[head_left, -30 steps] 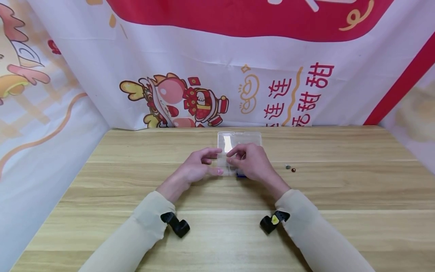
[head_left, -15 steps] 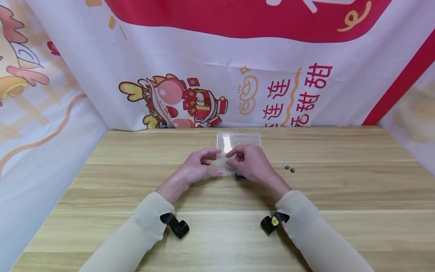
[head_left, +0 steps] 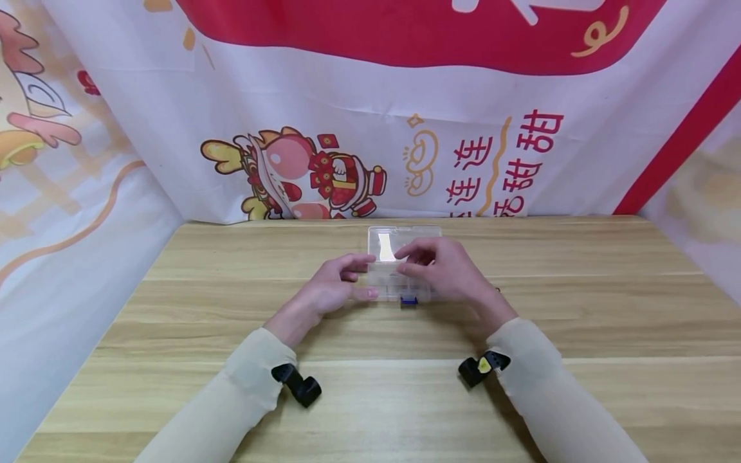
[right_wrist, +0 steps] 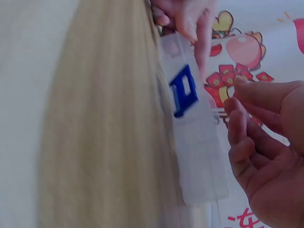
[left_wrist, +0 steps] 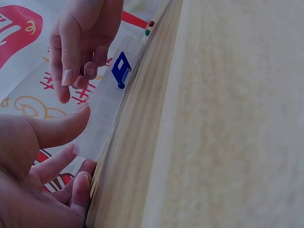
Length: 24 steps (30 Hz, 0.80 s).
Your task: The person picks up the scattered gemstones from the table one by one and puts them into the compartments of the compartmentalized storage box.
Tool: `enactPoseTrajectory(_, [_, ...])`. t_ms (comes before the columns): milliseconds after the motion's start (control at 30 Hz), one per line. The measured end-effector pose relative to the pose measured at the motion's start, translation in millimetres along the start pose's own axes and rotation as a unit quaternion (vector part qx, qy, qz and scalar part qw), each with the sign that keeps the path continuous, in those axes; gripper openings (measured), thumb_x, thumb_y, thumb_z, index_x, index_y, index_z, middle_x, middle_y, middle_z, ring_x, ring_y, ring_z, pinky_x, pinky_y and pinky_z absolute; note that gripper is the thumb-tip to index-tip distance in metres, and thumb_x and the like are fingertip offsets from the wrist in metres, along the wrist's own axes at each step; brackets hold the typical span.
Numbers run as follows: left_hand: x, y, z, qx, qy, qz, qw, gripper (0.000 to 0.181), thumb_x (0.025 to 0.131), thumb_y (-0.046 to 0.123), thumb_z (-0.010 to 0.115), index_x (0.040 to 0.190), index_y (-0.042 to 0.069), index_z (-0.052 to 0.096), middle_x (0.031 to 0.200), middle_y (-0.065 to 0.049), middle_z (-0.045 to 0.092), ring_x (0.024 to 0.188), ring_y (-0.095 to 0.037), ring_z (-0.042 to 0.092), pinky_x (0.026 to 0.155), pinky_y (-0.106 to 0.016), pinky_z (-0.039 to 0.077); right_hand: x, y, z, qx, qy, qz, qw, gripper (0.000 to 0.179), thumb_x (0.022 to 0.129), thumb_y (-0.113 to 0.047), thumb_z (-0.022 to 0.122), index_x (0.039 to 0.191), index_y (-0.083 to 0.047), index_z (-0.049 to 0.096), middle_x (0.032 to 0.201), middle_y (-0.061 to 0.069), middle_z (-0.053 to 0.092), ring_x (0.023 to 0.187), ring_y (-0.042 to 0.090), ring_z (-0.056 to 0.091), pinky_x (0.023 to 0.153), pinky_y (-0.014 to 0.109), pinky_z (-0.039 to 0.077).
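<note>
A clear plastic storage box [head_left: 390, 280] with a blue latch [head_left: 408, 301] stands on the wooden table, its transparent lid [head_left: 386, 244] open toward the back. My left hand [head_left: 332, 283] holds the box's left end, thumb near the front corner and fingertips near the hinge side. Over the right part of the box is my right hand [head_left: 442, 267], fingers loosely bent. The right wrist view shows its thumb and fingertips close to one another, with nothing visible between them. Two small beads, one red [left_wrist: 151, 23] and one green [left_wrist: 147, 33], lie beyond the box's right end.
The wooden table [head_left: 370, 399] reaches back to a printed white and red cloth [head_left: 347, 83] hanging behind it. Another printed cloth [head_left: 87, 212] hangs along the left side. Each sleeve carries a black wrist camera.
My right hand has shifted right, uncovering the blue latch and hiding most of the two beads in the head view. My left hand stays at the box's left end.
</note>
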<state>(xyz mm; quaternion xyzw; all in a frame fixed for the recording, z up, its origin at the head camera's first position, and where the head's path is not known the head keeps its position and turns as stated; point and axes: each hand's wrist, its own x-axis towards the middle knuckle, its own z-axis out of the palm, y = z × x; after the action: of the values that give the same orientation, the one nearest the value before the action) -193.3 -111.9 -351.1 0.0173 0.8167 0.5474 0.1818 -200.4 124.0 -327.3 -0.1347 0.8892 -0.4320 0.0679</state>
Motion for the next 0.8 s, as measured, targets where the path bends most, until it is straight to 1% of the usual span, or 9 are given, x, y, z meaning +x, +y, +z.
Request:
enactPoseTrajectory(100, [-0.2, 0.3, 0.0, -0.001, 0.002, 0.0, 1.0, 0.068, 0.088, 0.014, 0.086, 0.149, 0.029, 0.061, 0.148, 0.0, 0.06, 0.133, -0.026, 0.048, 0.117, -0.047, 0.039, 0.2, 2, -8, 0.014, 0.008, -0.003, 0.9999, 0.023, 0.099, -0.023, 0.076, 0.121, -0.015, 0.078, 0.106, 0.004, 0.074, 0.097, 0.022, 0.063, 0.084, 0.035, 0.053])
enactPoseTrajectory(167, [-0.2, 0.1, 0.1, -0.002, 0.003, 0.001, 1.0, 0.068, 0.087, 0.013, 0.087, 0.149, 0.029, 0.061, 0.148, 0.0, 0.06, 0.132, -0.026, 0.048, 0.117, -0.046, 0.039, 0.1, 5, -14, 0.02, 0.011, 0.002, 0.9997, 0.023, 0.099, -0.023, 0.076, 0.121, -0.015, 0.078, 0.108, 0.004, 0.074, 0.098, 0.023, 0.063, 0.084, 0.035, 0.053])
enactPoseTrajectory(300, [0.4, -1.3, 0.0, -0.007, 0.002, 0.0, 1.0, 0.069, 0.087, 0.012, 0.087, 0.148, 0.03, 0.061, 0.147, 0.0, 0.06, 0.132, -0.026, 0.048, 0.116, -0.045, 0.039, -2.1, 14, -26, 0.017, 0.014, 0.012, 0.9997, 0.025, 0.1, -0.025, 0.074, 0.123, -0.015, 0.077, 0.11, 0.005, 0.072, 0.099, 0.024, 0.061, 0.083, 0.034, 0.053])
enactPoseTrajectory(533, [0.3, -1.2, -0.6, -0.005, 0.0, -0.002, 1.0, 0.07, 0.086, 0.014, 0.088, 0.148, 0.032, 0.061, 0.148, 0.001, 0.06, 0.133, -0.026, 0.048, 0.117, -0.046, 0.039, -9.2, 37, -52, 0.001, 0.02, 0.022, 0.9996, 0.028, 0.1, -0.03, 0.075, 0.125, -0.017, 0.076, 0.114, 0.006, 0.073, 0.1, 0.025, 0.061, 0.081, 0.032, 0.053])
enactPoseTrajectory(633, [0.3, -1.3, -1.2, -0.007, 0.0, -0.002, 1.0, 0.07, 0.086, 0.014, 0.088, 0.148, 0.032, 0.061, 0.149, 0.001, 0.059, 0.133, -0.026, 0.047, 0.117, -0.046, 0.039, -13.0, 47, -62, 0.001, 0.016, 0.031, 0.9994, 0.028, 0.1, -0.032, 0.075, 0.124, -0.018, 0.076, 0.113, 0.006, 0.072, 0.098, 0.025, 0.061, 0.078, 0.031, 0.053])
enactPoseTrajectory(800, [1.0, -2.2, -0.9, -0.007, -0.003, 0.0, 1.0, 0.07, 0.086, 0.013, 0.087, 0.148, 0.03, 0.061, 0.148, 0.0, 0.059, 0.133, -0.026, 0.047, 0.116, -0.045, 0.039, -20.0, 66, -77, 0.016, 0.0, 0.044, 0.9989, 0.028, 0.099, -0.028, 0.075, 0.125, -0.015, 0.075, 0.111, 0.009, 0.07, 0.095, 0.023, 0.061, 0.074, 0.031, 0.054])
